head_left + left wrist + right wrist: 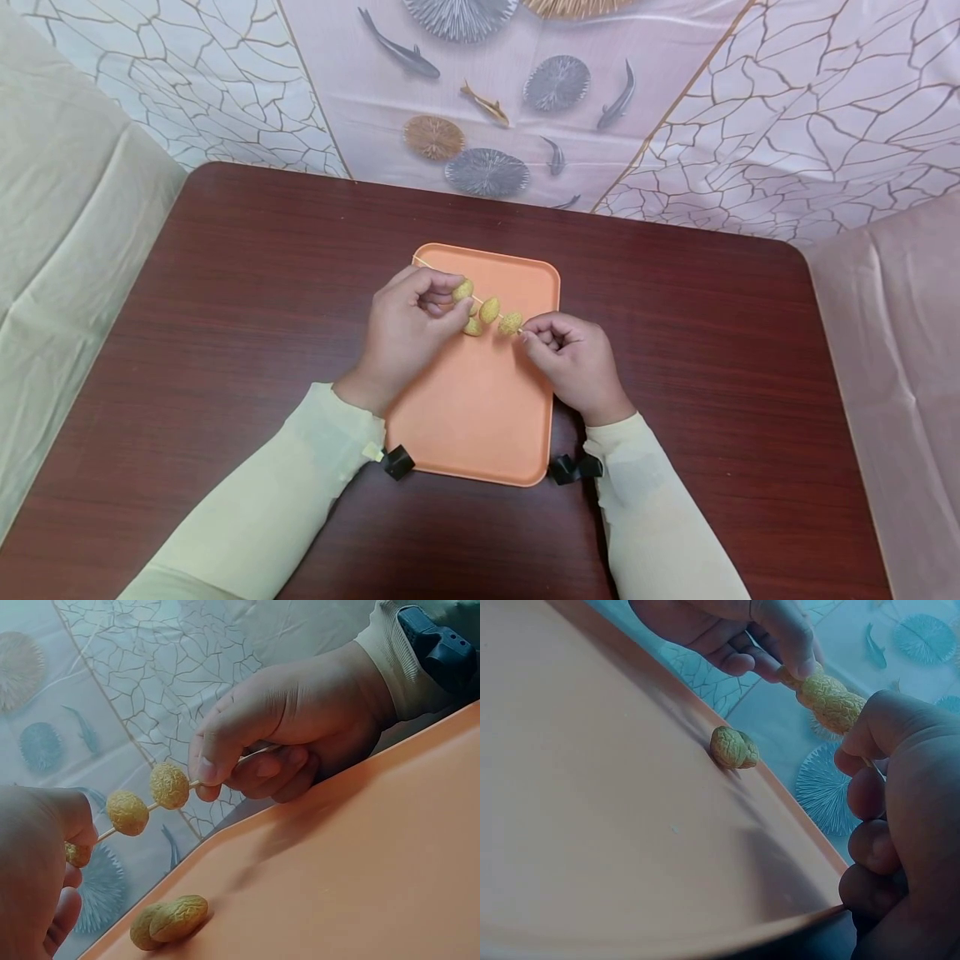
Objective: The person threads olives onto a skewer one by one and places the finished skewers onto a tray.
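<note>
A thin wooden skewer slants between both hands over the orange tray. Threaded on it are a wrinkled yellow oval ball by the right hand and another ball beside it. The left hand pinches a third ball between thumb and fingertips, further along the skewer. With thumb and forefinger, the right hand pinches the skewer's end, just past the nearest ball. Below, two similar balls lie touching on the tray, partly covered by the left hand in the head view.
The tray lies on a dark red-brown wooden table. Patterned cloth hangs behind it, with plain drapes at both sides. Black wrist devices sit close to the tray's near corners.
</note>
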A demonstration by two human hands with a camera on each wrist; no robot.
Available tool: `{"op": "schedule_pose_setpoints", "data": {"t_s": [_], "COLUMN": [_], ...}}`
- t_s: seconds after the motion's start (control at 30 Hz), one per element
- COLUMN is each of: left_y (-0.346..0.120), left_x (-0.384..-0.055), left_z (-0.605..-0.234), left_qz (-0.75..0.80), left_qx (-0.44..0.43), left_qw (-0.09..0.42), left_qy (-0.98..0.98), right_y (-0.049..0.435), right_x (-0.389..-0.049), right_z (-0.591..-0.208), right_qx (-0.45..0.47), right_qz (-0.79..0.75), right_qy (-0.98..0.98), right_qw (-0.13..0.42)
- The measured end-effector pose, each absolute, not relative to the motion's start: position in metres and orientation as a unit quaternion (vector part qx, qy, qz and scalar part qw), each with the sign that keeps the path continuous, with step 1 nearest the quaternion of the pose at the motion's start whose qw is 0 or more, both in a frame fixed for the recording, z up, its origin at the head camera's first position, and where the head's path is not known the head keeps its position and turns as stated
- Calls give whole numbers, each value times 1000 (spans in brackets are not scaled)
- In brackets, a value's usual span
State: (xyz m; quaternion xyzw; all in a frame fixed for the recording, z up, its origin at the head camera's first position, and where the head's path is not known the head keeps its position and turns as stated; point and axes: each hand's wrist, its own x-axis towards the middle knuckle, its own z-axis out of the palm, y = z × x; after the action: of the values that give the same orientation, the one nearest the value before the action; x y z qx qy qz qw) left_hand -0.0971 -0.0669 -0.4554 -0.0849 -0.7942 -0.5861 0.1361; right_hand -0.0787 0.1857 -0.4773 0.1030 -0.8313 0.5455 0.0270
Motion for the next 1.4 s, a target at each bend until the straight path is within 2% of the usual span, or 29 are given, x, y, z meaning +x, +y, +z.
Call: {"op": "schedule_pose_setpoints", "data": {"t_s": [1.1, 1.4], "left_y": [-62, -64], "left_x": [-94, -96], "left_z": [-457, -456], "left_qz": [-578, -571], "left_qx": [-103, -131], "left_qw": [126, 141], "left_qy": [-800, -798], "right_y": [186, 186], "right_x": [-79, -80], "right_z": [-476, -477], "right_qx": [107, 105], "right_qz": [545, 548], "right_qy": [-831, -829], "right_qw": [25, 35]}}
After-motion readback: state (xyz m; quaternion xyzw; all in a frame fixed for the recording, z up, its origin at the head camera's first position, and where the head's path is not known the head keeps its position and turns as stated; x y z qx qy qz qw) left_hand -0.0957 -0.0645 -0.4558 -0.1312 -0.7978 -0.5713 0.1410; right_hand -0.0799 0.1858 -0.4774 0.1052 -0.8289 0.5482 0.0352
